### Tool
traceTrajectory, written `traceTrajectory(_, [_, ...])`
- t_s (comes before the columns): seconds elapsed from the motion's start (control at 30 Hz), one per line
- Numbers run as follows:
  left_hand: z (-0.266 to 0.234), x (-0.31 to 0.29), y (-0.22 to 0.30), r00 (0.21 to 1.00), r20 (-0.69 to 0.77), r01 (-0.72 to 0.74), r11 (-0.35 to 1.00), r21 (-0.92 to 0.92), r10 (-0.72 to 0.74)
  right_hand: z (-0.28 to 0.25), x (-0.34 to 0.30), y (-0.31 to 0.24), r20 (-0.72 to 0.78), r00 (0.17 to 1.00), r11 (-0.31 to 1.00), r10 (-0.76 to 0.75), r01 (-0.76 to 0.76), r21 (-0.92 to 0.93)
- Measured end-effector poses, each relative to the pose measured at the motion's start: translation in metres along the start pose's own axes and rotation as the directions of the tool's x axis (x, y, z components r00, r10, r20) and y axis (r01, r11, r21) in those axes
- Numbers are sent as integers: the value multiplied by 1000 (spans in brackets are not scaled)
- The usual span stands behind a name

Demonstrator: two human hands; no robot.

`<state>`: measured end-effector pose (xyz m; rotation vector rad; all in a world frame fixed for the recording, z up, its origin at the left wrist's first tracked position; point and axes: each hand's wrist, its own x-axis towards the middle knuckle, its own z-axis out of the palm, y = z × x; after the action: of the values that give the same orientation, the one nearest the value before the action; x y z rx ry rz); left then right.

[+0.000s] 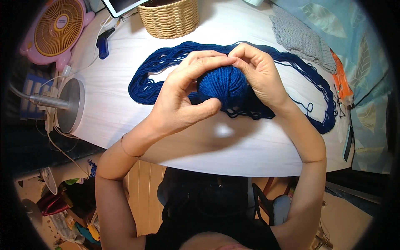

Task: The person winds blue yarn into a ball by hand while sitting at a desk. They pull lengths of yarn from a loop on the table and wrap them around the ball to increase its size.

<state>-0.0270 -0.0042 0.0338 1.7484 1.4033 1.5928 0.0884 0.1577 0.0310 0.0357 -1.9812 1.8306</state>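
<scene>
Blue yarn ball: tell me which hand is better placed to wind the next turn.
Probably the right hand: its fingers bunch beside the yarn ball at upper right, while the left hand cups it from the left.

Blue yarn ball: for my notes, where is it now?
In the head view, the blue yarn ball is above and right of centre, in the left hand, with the right hand at its upper right.

Tiny lettering (62, 21) at the centre of a pink fan (56, 31), too small to read
</scene>
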Motion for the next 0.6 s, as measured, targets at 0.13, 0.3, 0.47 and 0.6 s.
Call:
traceTrajectory(0.13, [4, -1, 2, 996, -85, 22, 1000, 7, -21, 2, -2, 13, -7, 996, 995, 86, -86, 52])
traceTrajectory(0.3, [4, -1, 3, 994, -93, 51, 997, -50, -56, 1, -5, 24, -10, 984, 979, 176, -174, 108])
traceTrajectory(0.47, [2, 0, 4, 976, -208, 32, 990, -140, -61, 14, -10, 20, 16, 999, 982, 50, -47, -183])
traceTrajectory(0.6, [1, 0, 0, 955, -288, 19, 987, -160, -65, 20, -15, 6, 26, 999, 900, -48, 54, -432])
